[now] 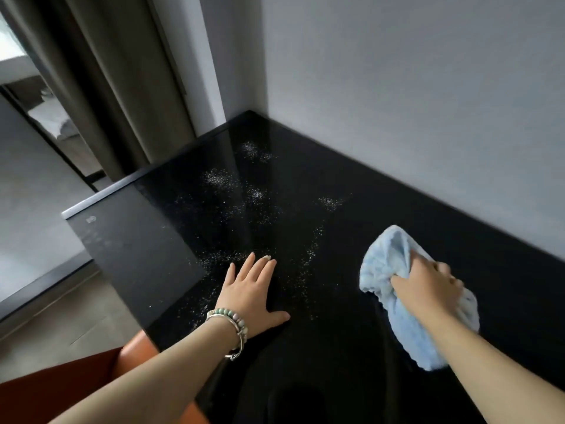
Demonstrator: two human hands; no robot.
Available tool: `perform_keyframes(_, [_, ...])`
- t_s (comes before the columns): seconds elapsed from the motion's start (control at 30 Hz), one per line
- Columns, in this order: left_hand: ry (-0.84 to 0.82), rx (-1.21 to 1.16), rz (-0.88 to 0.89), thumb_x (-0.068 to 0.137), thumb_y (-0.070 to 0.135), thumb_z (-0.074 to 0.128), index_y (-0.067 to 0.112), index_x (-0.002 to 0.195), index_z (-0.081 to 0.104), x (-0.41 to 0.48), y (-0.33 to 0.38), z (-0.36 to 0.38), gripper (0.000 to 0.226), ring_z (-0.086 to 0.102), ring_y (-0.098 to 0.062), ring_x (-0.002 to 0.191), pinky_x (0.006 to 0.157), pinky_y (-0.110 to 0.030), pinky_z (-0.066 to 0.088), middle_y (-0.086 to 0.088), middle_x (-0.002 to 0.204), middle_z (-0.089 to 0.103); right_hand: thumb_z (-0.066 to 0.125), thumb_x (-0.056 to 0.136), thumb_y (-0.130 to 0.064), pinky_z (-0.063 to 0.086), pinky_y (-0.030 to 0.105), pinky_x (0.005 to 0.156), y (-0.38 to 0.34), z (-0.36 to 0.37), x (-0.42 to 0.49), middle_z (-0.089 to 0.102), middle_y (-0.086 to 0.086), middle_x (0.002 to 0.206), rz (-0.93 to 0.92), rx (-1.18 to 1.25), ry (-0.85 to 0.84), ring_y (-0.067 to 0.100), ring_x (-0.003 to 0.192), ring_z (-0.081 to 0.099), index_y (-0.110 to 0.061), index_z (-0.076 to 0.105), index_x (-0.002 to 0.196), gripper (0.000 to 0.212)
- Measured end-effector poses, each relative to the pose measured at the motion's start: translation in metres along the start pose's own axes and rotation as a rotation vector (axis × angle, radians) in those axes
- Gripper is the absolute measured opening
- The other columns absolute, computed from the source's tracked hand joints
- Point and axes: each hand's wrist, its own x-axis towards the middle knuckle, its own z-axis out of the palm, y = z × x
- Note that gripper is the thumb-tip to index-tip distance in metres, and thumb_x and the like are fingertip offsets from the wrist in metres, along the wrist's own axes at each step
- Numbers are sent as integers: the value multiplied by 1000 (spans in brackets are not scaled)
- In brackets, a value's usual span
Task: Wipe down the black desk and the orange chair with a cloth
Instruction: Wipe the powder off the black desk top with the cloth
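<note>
1 cloth (394,264) | 2 hands: right hand (428,286), left hand (250,289) | 1 desk (305,166)

black desk (351,215) (glossy) bears white specks (218,177) and blue cloth (394,258).

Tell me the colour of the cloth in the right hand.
Light blue; the cloth, gripped by the right hand, shows best in the head view.

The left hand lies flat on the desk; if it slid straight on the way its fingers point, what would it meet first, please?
The left hand would first meet the white specks scattered on the desk just past its fingertips; beyond them only the wall, as far as I can tell.
</note>
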Motion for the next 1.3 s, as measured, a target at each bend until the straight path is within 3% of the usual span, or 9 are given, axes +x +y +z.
perform_keyframes(0.13, [-23,-9,-19,72,68,55,25,148,-2,-14,-7,4,104,-14,-15,143,114,-42,-8,12,156,-3,45,85,-34,26,42,96,-25,26,-35,51,-9,127,-126,-95,-85,18,120,36,-34,49,121,37])
perform_keyframes(0.27, [-16,-16,-33,72,67,55,26,148,-1,-23,-11,8,104,-14,-14,143,114,-42,-7,13,156,-4,47,85,-36,21,35,98,-56,41,-80,41,-18,137,-400,4,-146,12,125,30,-36,36,135,52])
perform_keyframes(0.43, [5,-16,-33,71,68,54,26,148,-3,-36,-17,11,104,-15,-15,142,113,-42,-9,12,156,-6,54,80,-33,33,40,92,-22,13,-52,60,1,113,-110,51,-10,25,110,47,-26,55,116,37])
perform_keyframes(0.5, [-4,1,-34,72,69,53,26,148,-5,-43,-21,15,105,-16,-16,142,113,-42,-10,10,156,-7,48,84,-37,31,42,94,-8,12,-52,55,1,122,-10,-25,-51,25,114,41,-24,49,120,38])
perform_keyframes(0.6, [4,12,-53,72,70,52,26,148,-5,-54,-26,21,105,-18,-16,142,112,-42,-12,10,156,-9,40,88,-47,27,44,98,-25,28,-81,40,-3,140,-87,-132,-92,24,123,32,-26,36,135,52])
perform_keyframes(0.8, [76,13,-73,73,68,51,26,148,-2,-66,-26,24,101,-27,-10,133,112,-42,-12,9,156,-9,49,83,-38,24,35,98,-73,45,-132,35,-19,141,-438,41,-145,13,125,30,-35,38,134,53])
perform_keyframes(0.93, [71,19,-79,74,70,49,27,147,-7,-75,-33,23,102,-28,-9,132,109,-40,-16,10,155,-12,60,80,-30,29,40,94,-40,24,-93,56,-2,126,-211,98,5,24,116,42,-22,52,126,47])
perform_keyframes(1.07, [63,-1,-113,75,68,50,27,147,-6,-84,-41,23,101,-30,-9,130,109,-40,-15,9,156,-11,41,89,-37,28,40,96,-33,28,-97,46,-6,136,-90,-128,-45,22,121,35,-26,39,132,44])
perform_keyframes(1.3, [85,-21,-175,77,65,50,28,147,-4,-98,-50,20,96,-19,-13,141,114,-41,-9,11,155,-10,48,84,-41,18,32,100,-87,49,-146,29,-24,144,-575,32,-160,8,126,26,-37,36,137,54])
